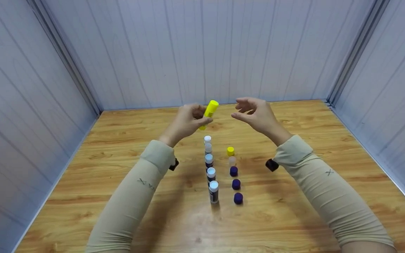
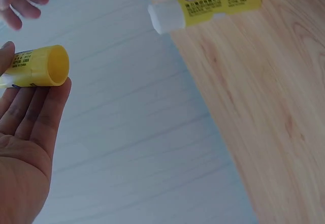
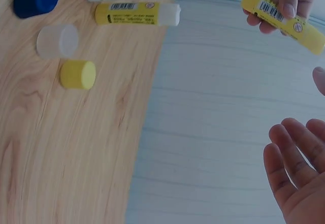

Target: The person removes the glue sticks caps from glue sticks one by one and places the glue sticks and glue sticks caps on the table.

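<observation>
A yellow glue stick (image 1: 211, 108) is gripped between the thumb and fingers of my left hand (image 1: 188, 120), tilted and raised above the far part of the table. In the left wrist view, one round end of this glue stick (image 2: 38, 67) faces the camera. To its right, my right hand (image 1: 258, 114) is held up with fingers apart and nothing in them. Below the hands stands a row of uncapped glue sticks (image 1: 213, 193) with white tops; a yellow-labelled one (image 3: 132, 13) is at the far end. Beside them runs a row of loose caps, including a yellow cap (image 1: 230, 151).
In the cap row, a translucent cap (image 1: 232, 161) sits behind several dark blue caps (image 1: 236, 184). All stand on a wood-grain table (image 1: 128, 147). Pale panel walls (image 1: 188, 52) enclose its back and both sides.
</observation>
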`<state>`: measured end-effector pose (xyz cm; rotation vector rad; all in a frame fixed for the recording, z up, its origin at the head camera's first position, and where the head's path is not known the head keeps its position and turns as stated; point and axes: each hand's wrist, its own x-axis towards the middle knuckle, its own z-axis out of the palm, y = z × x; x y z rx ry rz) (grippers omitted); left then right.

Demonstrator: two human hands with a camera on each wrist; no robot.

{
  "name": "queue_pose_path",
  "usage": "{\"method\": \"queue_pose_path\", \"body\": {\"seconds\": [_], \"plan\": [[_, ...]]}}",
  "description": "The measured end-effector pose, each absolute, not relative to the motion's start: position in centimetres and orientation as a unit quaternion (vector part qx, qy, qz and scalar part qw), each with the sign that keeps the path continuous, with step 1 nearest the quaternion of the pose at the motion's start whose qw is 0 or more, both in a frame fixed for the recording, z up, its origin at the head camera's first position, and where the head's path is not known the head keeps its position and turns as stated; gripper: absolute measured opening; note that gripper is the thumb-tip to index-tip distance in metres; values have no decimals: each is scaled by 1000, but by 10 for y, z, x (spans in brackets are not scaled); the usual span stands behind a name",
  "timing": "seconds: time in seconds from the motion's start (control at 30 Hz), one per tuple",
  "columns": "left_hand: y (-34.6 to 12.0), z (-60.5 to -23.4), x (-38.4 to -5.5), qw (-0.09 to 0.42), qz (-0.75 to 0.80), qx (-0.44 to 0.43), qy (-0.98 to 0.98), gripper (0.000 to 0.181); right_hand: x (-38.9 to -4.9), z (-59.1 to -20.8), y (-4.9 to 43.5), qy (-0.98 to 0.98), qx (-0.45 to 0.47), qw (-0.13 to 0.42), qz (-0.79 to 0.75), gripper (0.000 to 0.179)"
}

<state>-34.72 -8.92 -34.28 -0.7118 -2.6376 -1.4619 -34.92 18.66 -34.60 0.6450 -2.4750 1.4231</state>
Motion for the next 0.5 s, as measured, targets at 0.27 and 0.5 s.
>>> {"method": "queue_pose_path", "body": {"seconds": [0.27, 0.5], "plan": [[-73, -337, -334, 14, -443, -280, -852, 35, -342, -345, 174, -811, 236, 88, 528, 50], [-65, -336, -329, 27, -429, -309, -848, 35, -334, -348, 164, -756, 242, 63, 605, 35]]}}
